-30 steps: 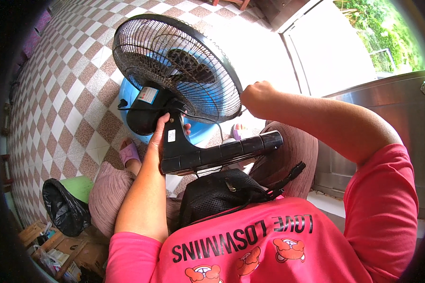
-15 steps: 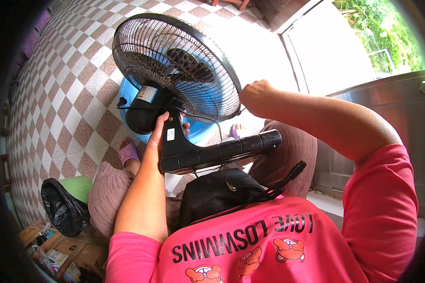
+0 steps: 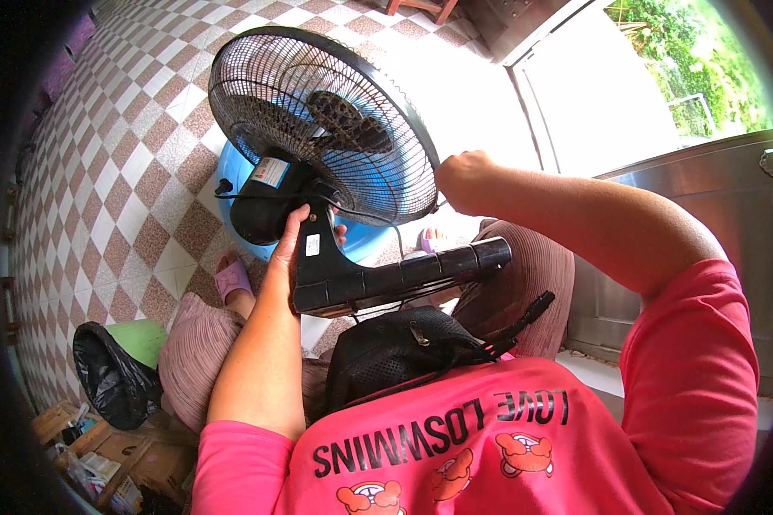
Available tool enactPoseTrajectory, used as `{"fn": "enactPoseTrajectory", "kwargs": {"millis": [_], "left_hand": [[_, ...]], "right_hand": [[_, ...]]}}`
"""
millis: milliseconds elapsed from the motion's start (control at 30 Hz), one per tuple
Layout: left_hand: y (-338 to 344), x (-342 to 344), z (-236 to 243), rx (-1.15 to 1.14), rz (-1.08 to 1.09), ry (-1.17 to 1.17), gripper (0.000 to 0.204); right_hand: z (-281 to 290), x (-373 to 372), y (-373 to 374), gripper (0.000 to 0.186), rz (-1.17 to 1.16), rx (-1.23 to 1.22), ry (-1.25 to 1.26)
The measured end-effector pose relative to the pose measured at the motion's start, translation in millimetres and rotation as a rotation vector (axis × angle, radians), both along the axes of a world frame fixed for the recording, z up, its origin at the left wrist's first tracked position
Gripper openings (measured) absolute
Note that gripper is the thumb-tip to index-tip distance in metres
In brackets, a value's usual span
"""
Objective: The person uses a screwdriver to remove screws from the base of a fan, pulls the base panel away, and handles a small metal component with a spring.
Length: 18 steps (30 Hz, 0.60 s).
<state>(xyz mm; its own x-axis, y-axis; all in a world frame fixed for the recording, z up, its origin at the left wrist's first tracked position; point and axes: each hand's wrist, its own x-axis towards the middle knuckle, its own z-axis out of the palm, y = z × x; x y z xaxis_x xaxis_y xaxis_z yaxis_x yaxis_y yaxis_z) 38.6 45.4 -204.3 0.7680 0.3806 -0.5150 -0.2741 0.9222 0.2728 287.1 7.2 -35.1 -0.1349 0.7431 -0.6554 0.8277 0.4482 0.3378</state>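
A black electric fan (image 3: pixel 333 273) lies tilted in front of me, its round wire grille (image 3: pixel 258 81) turned away and its base pointing back towards my lap. My left hand (image 3: pixel 294 230) is closed round the fan's neck, just below the motor housing (image 3: pixel 258 210). Dusty dark blades (image 3: pixel 352 124) show through the grille. At the grille's right rim my right hand (image 3: pixel 465 182) is closed, fingers curled in and mostly hidden; what they hold cannot be made out. A black cord with a plug (image 3: pixel 223 187) hangs across the motor housing.
Under the fan stands a blue basin (image 3: pixel 232 172) on the checkered tile floor (image 3: pixel 137 184). A green bin with a black bag (image 3: pixel 116 378) is at my left, near wooden crates of odds and ends (image 3: pixel 112 468). A black mesh bag (image 3: pixel 386 352) rests on my lap. To the right is a metal door (image 3: pixel 670 215).
Almost nothing differs. The fan has shifted very slightly to the right in the picture, with both hands keeping their places on it.
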Motion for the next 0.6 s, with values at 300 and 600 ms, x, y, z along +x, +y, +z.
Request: {"fn": "enactPoseTrajectory", "kwargs": {"millis": [300, 600], "left_hand": [[-0.2, 0.1, -1.0, -0.011, -0.004, 0.022, 0.052], [0.9, 1.0, 2.9, 0.034, 0.0, 0.019, 0.053]], "right_hand": [[-3.6, -0.4, 0.7, 0.015, -0.428, -0.006, 0.127], [10.5, -1.7, 3.8, 0.016, -0.526, -0.091, 0.187]]}}
